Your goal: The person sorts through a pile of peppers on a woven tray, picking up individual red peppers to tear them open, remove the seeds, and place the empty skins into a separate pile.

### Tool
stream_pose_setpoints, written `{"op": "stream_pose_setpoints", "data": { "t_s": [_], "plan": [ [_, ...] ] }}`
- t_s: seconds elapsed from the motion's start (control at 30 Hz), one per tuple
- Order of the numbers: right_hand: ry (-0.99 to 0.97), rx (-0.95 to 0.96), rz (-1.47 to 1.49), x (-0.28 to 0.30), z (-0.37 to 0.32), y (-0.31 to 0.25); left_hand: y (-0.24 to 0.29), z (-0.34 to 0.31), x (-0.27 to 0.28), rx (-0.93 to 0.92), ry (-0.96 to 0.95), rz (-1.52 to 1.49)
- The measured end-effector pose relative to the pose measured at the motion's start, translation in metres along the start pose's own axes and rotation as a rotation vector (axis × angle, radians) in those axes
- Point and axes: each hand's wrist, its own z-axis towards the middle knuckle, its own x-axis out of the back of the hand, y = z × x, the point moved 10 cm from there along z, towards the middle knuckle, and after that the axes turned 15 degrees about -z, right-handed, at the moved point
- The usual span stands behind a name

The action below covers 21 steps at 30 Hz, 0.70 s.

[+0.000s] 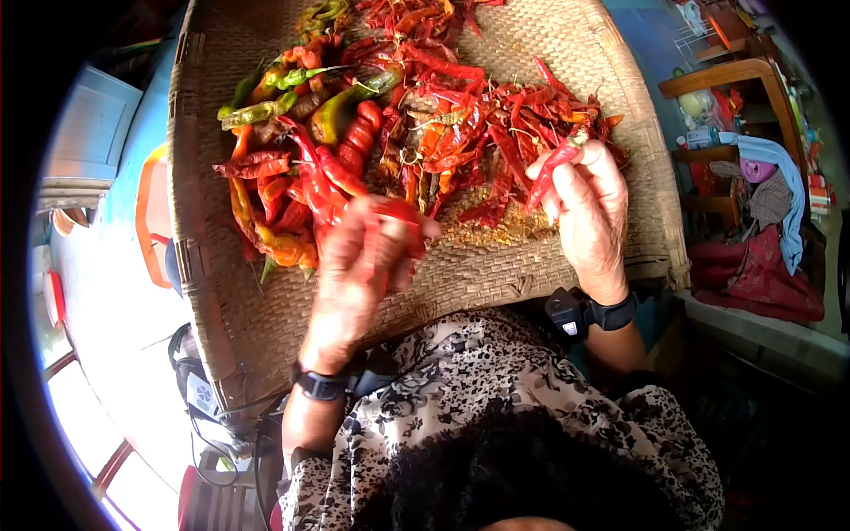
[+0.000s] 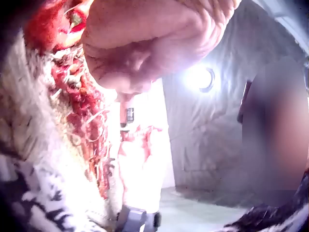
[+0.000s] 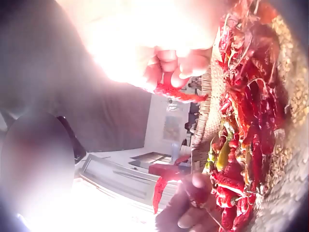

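Note:
In the head view, the right hand (image 1: 591,212) pinches a red chili pepper (image 1: 551,173) between thumb and fingers, its stem end pointing up. The left hand (image 1: 350,257), blurred, grips red chili peppers (image 1: 400,212) over the near left part of a woven bamboo tray (image 1: 208,274). From the right wrist, a red chili (image 3: 161,191) juts out of the left hand's grasp. Whole red, orange and green peppers (image 1: 292,190) lie heaped on the tray's left. To the right is a pile of shrivelled red chilies (image 1: 518,115), with loose yellow seeds (image 1: 478,217) along its near edge.
The tray's near rim lies close to the person's patterned top (image 1: 478,354). Off to the right stands a wooden chair (image 1: 722,150) draped with cloths (image 1: 779,195). Cables (image 1: 190,398) hang at the lower left, beyond the tray's edge.

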Motion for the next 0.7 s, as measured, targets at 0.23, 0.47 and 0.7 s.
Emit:
{"op": "stream_pose_setpoints", "data": {
  "t_s": [0.23,0.47,0.7],
  "plan": [
    [-0.089,-0.081,-0.149,-0.016,-0.007,0.009,0.140,-0.008,0.166,-0.627,0.112,-0.524],
    [-0.271,-0.137,-0.072,-0.055,-0.014,0.017,0.116,-0.008,0.096,-0.486,0.128,-0.522],
    [-0.342,-0.050,-0.108,-0.081,-0.022,0.003,-0.012,-0.004,-0.019,-0.147,-0.125,0.279]
  ]
}}
